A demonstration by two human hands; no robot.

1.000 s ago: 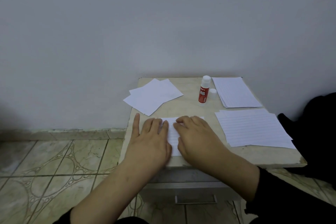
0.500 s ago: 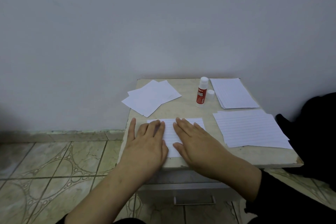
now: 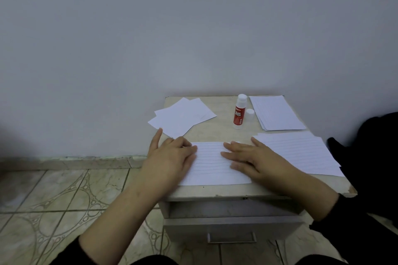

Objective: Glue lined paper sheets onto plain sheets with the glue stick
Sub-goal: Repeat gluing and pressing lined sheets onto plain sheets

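With your left hand (image 3: pixel 172 157) and right hand (image 3: pixel 254 160) pressing flat, fingers released, on the white lined paper sheet (image 3: pixel 212 163), uneven outward strokes toward 3 and 9 o'clock could wrinkle or skew it.

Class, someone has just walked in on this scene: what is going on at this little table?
A person is pressing a lined sheet flat on the table with both palms: the left hand on its left end, the right hand on its right end, fingers straight. The glue stick stands upright behind, uncapped, its cap beside it. A loose pile of plain sheets lies back left, and two stacks of lined sheets wait on the right.
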